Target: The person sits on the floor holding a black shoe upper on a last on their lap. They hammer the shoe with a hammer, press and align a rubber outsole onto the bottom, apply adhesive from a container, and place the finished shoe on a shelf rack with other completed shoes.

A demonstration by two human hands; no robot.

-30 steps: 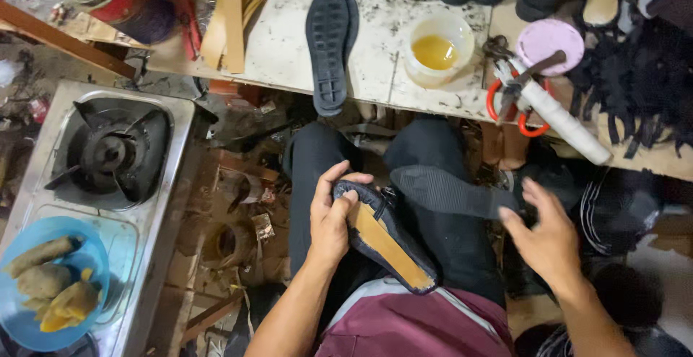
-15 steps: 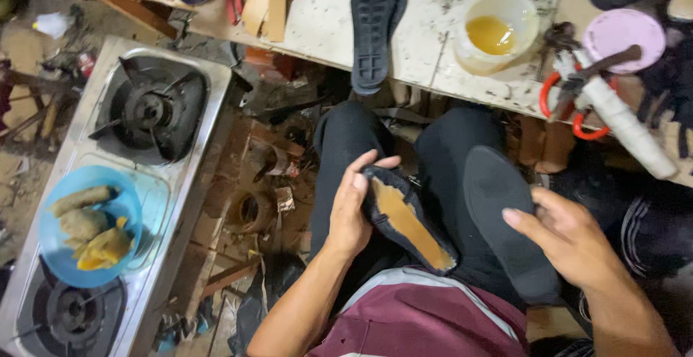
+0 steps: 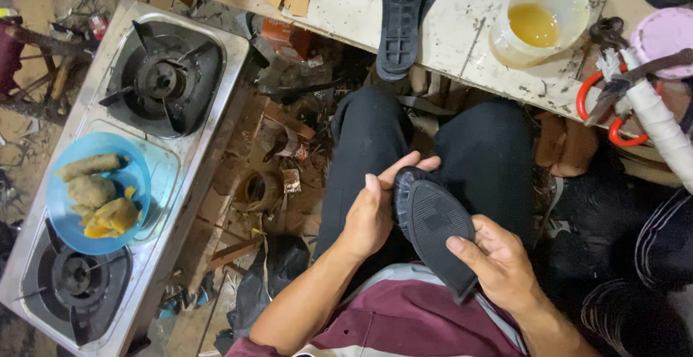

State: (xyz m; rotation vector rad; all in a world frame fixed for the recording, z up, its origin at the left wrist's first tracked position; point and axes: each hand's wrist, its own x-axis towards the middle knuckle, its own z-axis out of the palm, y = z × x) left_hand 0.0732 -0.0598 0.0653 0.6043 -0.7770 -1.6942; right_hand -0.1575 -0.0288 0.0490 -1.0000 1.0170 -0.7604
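Closest in, over the lap, both hands share one black rubber sole [image 3: 435, 236]: the left hand [image 3: 372, 212] curls its grip round the rounded end at ten o'clock, while the right hand [image 3: 498, 263] pinches the edge from four o'clock, tread up so the two can press it flat. Farther off at twelve o'clock, the bench [image 3: 346, 3] keeps a second black sole [image 3: 403, 18] and a tub of amber glue [image 3: 534, 21] within reach; a two-burner stove [image 3: 137, 169] bearing a blue bowl of food [image 3: 97, 192] sits at nine o'clock.

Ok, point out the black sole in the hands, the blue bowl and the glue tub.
black sole [image 3: 433, 231], head view, middle of its tread face
blue bowl [image 3: 61, 216], head view, left rim
glue tub [image 3: 505, 46], head view, lower left wall
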